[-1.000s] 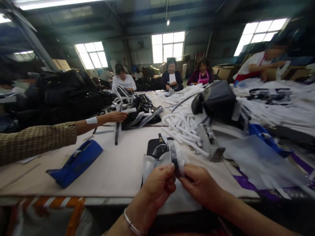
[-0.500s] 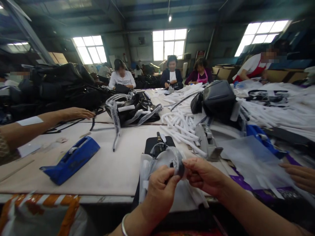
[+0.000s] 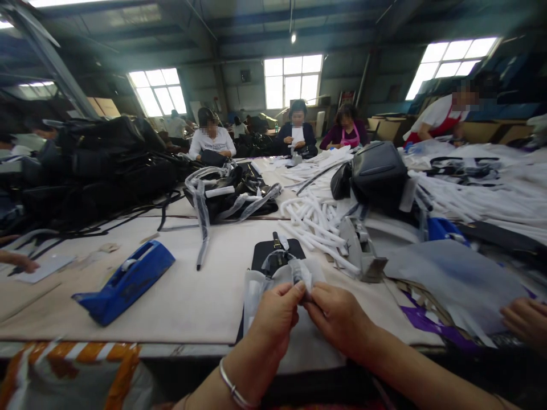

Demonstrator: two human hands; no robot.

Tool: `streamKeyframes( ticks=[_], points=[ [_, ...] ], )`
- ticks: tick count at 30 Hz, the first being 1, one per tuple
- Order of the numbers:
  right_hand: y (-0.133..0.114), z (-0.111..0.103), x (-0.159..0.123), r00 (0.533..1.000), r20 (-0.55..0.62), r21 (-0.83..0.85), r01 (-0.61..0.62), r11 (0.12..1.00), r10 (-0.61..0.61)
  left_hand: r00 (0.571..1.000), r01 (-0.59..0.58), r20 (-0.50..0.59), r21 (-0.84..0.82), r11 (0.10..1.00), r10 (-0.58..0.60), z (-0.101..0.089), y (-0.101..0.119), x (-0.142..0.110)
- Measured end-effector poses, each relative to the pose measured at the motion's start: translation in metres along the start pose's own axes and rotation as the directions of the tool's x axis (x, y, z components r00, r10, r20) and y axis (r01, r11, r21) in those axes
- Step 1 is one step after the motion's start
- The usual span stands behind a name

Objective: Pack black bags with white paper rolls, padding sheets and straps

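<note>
Evidently both hands closed in a fingertip pinch; L hand (image 3: 280, 310) has thumb & forefinger nipping the wrapped strap (image 3: 298, 269); R hand (image 3: 337, 313) meets it from the other side, thumb & fingers on about the same bit; tips v. close, exact contact between them hidden; metal bangle (image 3: 231, 382) on L wrist.

Strap lies near table (image 3: 205, 310) front edge, roughly centre, over pale sheeting (image 3: 320, 344) & the black bag (image 3: 261, 250); buckle (image 3: 278, 259) just beyond the fingers.

Handling (judged): strap prob. light, bendy, soft; film on it looks thin & slick, apt to slip or crinkle, might tear if yanked; best held as now, close pinch either side of the overlap, film & strap together; bag likely heavier, panel stiffish, surface could scuff; take it by the side edges, off the metal.

Further out: white tubes (image 3: 318, 219) heaped beyond R hand, prob. foam, v. light; grey tape dispenser (image 3: 365, 253) just beside them; blue tape dispenser (image 3: 128, 282) well apart, to the L; co-worker's hand (image 3: 523, 319) at far R, by a translucent sheet (image 3: 453, 276).
</note>
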State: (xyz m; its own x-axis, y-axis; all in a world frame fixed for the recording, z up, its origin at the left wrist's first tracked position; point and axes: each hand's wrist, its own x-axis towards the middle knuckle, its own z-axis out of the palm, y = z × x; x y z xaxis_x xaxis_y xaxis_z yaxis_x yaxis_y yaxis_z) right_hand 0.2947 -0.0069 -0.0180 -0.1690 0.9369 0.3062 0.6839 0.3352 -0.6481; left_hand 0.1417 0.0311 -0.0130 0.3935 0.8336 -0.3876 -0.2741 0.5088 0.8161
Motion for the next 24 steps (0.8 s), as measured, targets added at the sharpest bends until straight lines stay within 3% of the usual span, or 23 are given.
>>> streamKeyframes(
  ticks=[2,4,5,6,7,9,11,13,16,18,20,21,24],
  points=[
    [0.003,-0.002,0.000,0.999,0.042,0.023,0.012,1.000,-0.013,1.000,0.005,-0.013,-0.015,1.000,-0.005,-0.001,-0.002,0.003],
    [0.005,-0.008,0.005,0.978,0.168,0.234,-0.159,0.959,0.122,0.998,-0.053,-0.037,0.089,0.995,0.057,-0.003,-0.003,0.003],
    [0.006,-0.012,0.009,0.939,0.260,0.373,-0.311,0.874,0.223,0.991,-0.114,-0.047,0.189,0.975,0.125,-0.004,-0.003,0.002],
    [0.007,-0.016,0.014,0.876,0.363,0.496,-0.471,0.730,0.318,0.976,-0.187,-0.046,0.311,0.932,0.211,-0.005,-0.002,0.000],
    [0.009,-0.019,0.019,0.794,0.461,0.578,-0.607,0.546,0.395,0.953,-0.260,-0.028,0.434,0.862,0.302,-0.005,-0.002,-0.002],
    [0.012,-0.020,0.030,0.648,0.595,0.640,-0.740,0.207,0.476,0.896,-0.373,0.047,0.618,0.692,0.441,-0.005,-0.003,-0.004],
    [0.015,-0.017,0.037,0.587,0.645,0.658,-0.752,0.036,0.488,0.856,-0.427,0.109,0.700,0.572,0.506,-0.005,-0.006,-0.006],
    [0.018,-0.011,0.041,0.596,0.653,0.679,-0.734,-0.012,0.467,0.841,-0.440,0.126,0.725,0.530,0.526,-0.006,-0.008,-0.006],
    [0.019,-0.005,0.041,0.663,0.609,0.721,-0.692,0.046,0.435,0.875,-0.378,0.076,0.724,0.577,0.478,-0.008,-0.007,-0.005],
    [0.019,-0.004,0.038,0.715,0.555,0.730,-0.664,0.164,0.424,0.946,-0.262,0.019,0.631,0.730,0.323,-0.009,-0.003,-0.002],
    [0.019,-0.003,0.036,0.775,0.485,0.709,-0.619,0.337,0.405,0.997,-0.064,-0.009,0.402,0.913,0.074,-0.008,0.002,0.002],
    [0.019,-0.002,0.035,0.813,0.437,0.682,-0.579,0.448,0.385,0.999,0.043,-0.007,0.268,0.962,-0.042,-0.008,0.005,0.005],
    [0.020,0.001,0.032,0.930,0.258,0.440,-0.353,0.825,0.260,0.983,0.183,-0.032,0.044,0.982,-0.182,-0.004,0.007,0.014]
  ],
)
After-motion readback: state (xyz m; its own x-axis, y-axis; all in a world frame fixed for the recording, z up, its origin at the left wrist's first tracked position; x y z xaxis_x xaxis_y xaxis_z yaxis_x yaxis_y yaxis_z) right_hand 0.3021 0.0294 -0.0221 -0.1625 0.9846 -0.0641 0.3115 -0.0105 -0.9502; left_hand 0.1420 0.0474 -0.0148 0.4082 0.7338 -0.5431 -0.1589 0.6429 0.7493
